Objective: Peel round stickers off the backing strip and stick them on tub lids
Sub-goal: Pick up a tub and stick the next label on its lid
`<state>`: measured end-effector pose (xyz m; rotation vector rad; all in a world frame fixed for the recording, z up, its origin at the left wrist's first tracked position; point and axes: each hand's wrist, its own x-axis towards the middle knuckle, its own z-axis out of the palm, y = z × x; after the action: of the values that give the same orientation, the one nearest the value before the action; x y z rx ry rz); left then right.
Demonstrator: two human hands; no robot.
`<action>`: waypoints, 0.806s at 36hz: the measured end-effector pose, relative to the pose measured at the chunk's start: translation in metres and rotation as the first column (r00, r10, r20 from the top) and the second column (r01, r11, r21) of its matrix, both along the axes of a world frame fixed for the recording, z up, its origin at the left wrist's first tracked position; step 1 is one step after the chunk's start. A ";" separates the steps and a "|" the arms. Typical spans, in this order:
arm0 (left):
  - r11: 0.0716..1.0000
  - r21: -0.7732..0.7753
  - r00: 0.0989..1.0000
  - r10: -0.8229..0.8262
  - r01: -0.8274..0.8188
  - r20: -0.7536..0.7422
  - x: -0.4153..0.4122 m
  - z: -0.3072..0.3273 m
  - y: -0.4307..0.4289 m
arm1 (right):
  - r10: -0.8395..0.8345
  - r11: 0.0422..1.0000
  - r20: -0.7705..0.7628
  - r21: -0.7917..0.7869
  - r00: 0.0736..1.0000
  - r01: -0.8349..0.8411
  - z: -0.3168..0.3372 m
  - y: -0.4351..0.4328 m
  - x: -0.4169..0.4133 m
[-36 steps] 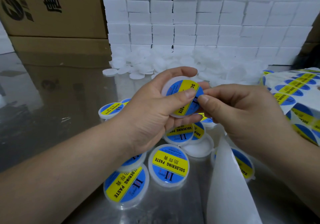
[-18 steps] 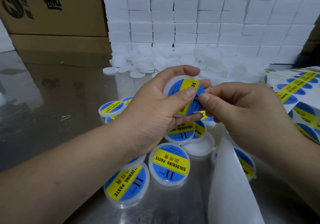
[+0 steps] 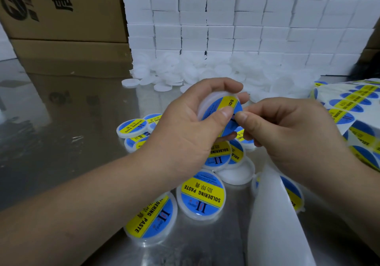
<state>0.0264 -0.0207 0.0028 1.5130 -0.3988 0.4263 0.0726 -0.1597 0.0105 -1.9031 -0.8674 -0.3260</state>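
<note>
Head view: at frame centre the left hand (image 3: 185,126) grips a white tub lid (image 3: 206,103), fingers (image 3: 226,84) curled round its rim. The right hand (image 3: 287,130) pinches the blue-and-yellow sticker (image 3: 218,109) (at its right edge). Below, labelled lids (image 3: 202,195) lie on the counter (image 3: 61,142); the backing strip (image 3: 273,224) hangs lower right.

Single head-worn, wide-angle view, looking forward and down over the desk (image 3: 61,163); both forearms enter from the bottom edge, at 7 and 5 o'clock. Close range: left hand (image 3: 185,128) and right hand (image 3: 292,134) meet on a lid (image 3: 218,109) just above frame centre, large and sharp enough to read the print on it. Toward 12 o'clock the view runs across the desk to a wall of white blocks (image 3: 236,19), with cardboard boxes (image 3: 65,19) at 10 o'clock, and straight edges bow outward near the borders.
</note>
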 end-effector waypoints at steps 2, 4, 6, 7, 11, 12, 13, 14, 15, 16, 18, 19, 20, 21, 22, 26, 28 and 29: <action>0.999 0.028 0.999 0.024 -0.024 0.028 -0.002 0.000 -0.001 | -0.021 1.000 -0.008 0.001 1.000 0.021 0.000 0.000 -0.001; 0.998 0.051 0.999 0.032 -0.034 0.040 -0.003 -0.001 -0.002 | -0.049 0.999 -0.008 -0.005 0.999 0.049 0.001 0.001 -0.001; 0.998 0.056 0.999 0.026 -0.028 0.040 -0.005 0.000 -0.003 | -0.061 0.998 -0.006 -0.012 0.998 0.061 0.001 0.000 -0.002; 0.999 0.047 0.999 0.021 -0.023 0.035 -0.005 0.000 -0.004 | -0.065 0.998 -0.002 -0.015 0.998 0.065 0.002 0.000 -0.003; 0.999 0.035 1.000 0.016 -0.017 0.016 -0.008 0.002 -0.005 | -0.090 0.995 0.018 -0.037 0.996 0.091 0.002 0.001 -0.005; 0.999 0.038 1.000 0.022 -0.023 0.012 -0.008 0.002 -0.005 | -0.095 0.995 0.023 -0.040 0.995 0.096 0.002 0.001 -0.005; 0.999 0.037 1.000 0.030 -0.030 0.006 -0.009 0.002 -0.005 | -0.099 0.994 0.031 -0.042 0.995 0.101 0.001 0.000 -0.004; 0.999 0.028 0.999 0.036 -0.036 0.003 -0.009 0.003 -0.005 | -0.105 0.993 0.039 -0.044 0.994 0.107 0.001 0.000 -0.003; 0.999 0.015 0.999 0.041 -0.042 0.005 -0.010 0.004 -0.005 | -0.119 0.991 0.049 -0.051 0.992 0.121 0.001 -0.001 -0.001; 0.999 0.002 0.999 0.044 -0.044 0.012 -0.010 0.005 -0.005 | -0.142 0.987 0.041 -0.068 0.989 0.145 0.002 -0.002 0.000; 0.999 -0.011 0.998 0.053 -0.053 0.021 -0.010 0.008 -0.005 | -0.193 0.976 0.022 -0.102 0.981 0.194 0.001 -0.003 0.002; 0.998 -0.015 0.998 0.066 -0.066 0.015 -0.010 0.009 -0.006 | -0.199 0.973 0.020 -0.113 0.980 0.200 0.000 -0.003 0.004; 0.996 -0.018 0.996 0.085 -0.085 0.000 -0.010 0.009 -0.006 | -0.191 0.976 0.019 -0.105 0.981 0.192 -0.001 -0.003 0.005; 0.994 -0.018 0.994 0.104 -0.104 -0.018 -0.010 0.009 -0.006 | -0.172 0.981 0.022 -0.085 0.985 0.173 -0.001 -0.003 0.005; 0.993 -0.007 0.993 0.117 -0.118 -0.034 -0.009 0.008 -0.006 | -0.146 0.987 0.026 -0.068 0.989 0.148 -0.001 -0.003 0.005; 0.987 0.084 0.986 0.141 -0.133 -0.091 -0.006 0.005 -0.006 | -0.025 0.994 0.056 -0.109 0.998 0.031 0.001 -0.002 0.003; 0.986 0.107 0.985 0.137 -0.125 -0.108 -0.007 0.003 -0.005 | -0.003 0.983 0.111 -0.183 0.994 0.023 -0.002 -0.002 0.003; 0.985 0.120 0.985 0.137 -0.124 -0.106 -0.007 0.003 -0.005 | -0.015 0.976 0.149 -0.211 0.989 0.047 -0.002 -0.002 0.003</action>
<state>0.0196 -0.0253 0.0055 1.6713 -0.2380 0.4240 0.0758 -0.1619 0.0081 -2.1141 -1.0045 -0.4090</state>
